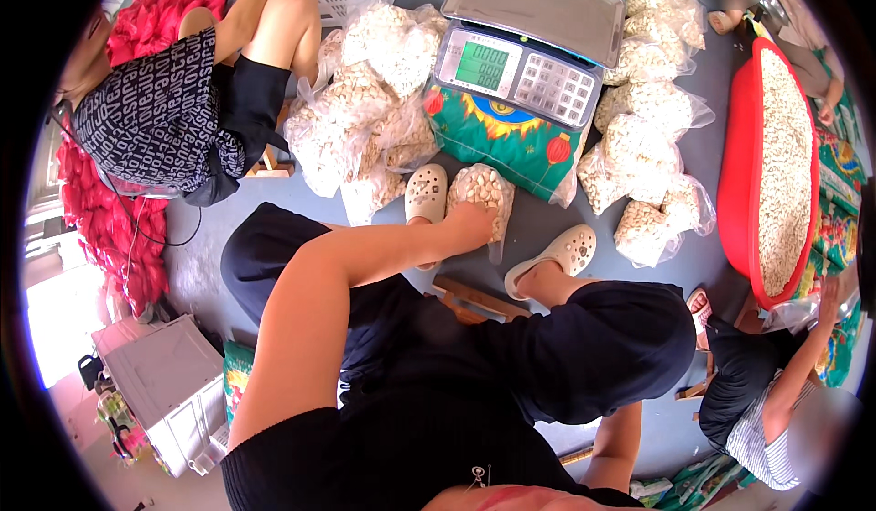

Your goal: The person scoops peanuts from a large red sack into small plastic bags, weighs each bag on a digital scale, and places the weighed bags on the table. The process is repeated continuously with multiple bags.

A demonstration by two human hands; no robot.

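Observation:
My left arm reaches across my left knee, and my left hand [470, 227] is closed on a small clear plastic bag [479, 187] of pale, chip-like pieces. This bag rests on the floor between my two beige clogs, close to the left clog [426, 192]. Part of its side is covered by my fingers. Of my right arm only the forearm [617, 445] shows, low beside my right thigh; the hand itself is hidden. Just beyond the bag, a digital scale [520, 71] with a lit green display and a bare metal pan sits on a green printed sack [511, 151].
Filled clear bags [365, 119] are heaped left of the scale, and more bags [643, 137] line its right. A long red tub [741, 173] of pale pieces stands far right. Co-workers sit at left and right. A wooden stool [474, 298] shows beneath me.

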